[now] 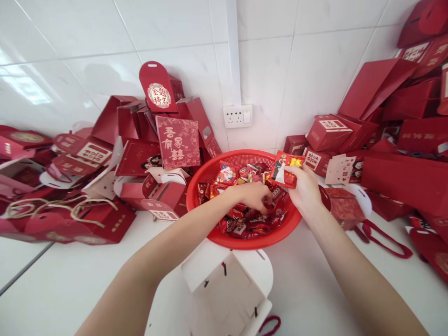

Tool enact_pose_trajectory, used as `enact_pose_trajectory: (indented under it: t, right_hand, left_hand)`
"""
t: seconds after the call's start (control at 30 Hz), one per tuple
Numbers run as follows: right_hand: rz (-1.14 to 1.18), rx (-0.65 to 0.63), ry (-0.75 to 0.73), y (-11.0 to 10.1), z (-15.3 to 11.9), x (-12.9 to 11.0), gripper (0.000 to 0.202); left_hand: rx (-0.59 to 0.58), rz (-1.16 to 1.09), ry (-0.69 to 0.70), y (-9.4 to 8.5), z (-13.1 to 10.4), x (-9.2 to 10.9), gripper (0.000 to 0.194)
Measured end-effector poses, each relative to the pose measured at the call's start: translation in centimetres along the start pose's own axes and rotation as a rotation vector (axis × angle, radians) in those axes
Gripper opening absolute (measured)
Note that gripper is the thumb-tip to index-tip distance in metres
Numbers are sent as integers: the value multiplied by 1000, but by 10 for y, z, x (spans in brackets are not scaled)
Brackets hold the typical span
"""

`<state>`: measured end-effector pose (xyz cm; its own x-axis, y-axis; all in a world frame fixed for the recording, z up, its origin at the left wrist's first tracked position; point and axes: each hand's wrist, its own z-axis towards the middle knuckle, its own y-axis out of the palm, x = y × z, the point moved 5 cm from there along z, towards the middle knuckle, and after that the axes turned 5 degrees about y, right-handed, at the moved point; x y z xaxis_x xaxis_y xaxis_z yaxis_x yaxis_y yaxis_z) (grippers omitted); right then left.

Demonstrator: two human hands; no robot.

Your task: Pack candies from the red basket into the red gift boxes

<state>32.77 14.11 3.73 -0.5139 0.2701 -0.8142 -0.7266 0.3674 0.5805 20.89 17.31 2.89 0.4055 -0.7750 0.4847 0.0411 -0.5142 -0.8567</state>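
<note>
My right hand [301,184] grips a red candy packet [283,169] with a printed couple and yellow characters, above the right rim of a red plastic basket [210,233]. Inside the basket lie many red-wrapped candies [241,227]. My left hand [257,196] reaches into the middle of them, fingers curled downward; what they close on, if anything, is hidden. In front of the basket, nearer to me, stands an open white-lined gift box [231,294] with its flaps spread. Small dark ribbon ends poke through its inner walls, and no candy shows inside.
Red gift boxes are heaped on the left [84,154] and on the right [395,172]. Bags with rope handles [70,219] stand at the left. A power socket [238,116] is on the tiled wall behind the basket. A red ribbon loop [388,242] lies at right.
</note>
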Motion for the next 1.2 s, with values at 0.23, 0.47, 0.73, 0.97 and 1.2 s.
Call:
enact_pose_trajectory:
  t: [0.23,0.47,0.73,0.97,1.2]
  right_hand:
    - [-3,12,28,-1,0,1,24]
    - [-17,-4,62,-1,2,4,28]
    - [-59,-259,141,9,-2,9,35]
    - [-56,-187,46,6,-3,4,41]
    - [5,-91,7,0,1,1,29]
  left_hand:
    - [267,-302,-28,-40,-14,-36,21]
    - [648,-823,168,-64,-22,-41,37]
    - [768,-852,225,-56,-13,-42,39]
    - [722,-759,208,-51,-10,-35,24]
    - [176,-198,138,-16,-3,-22,22]
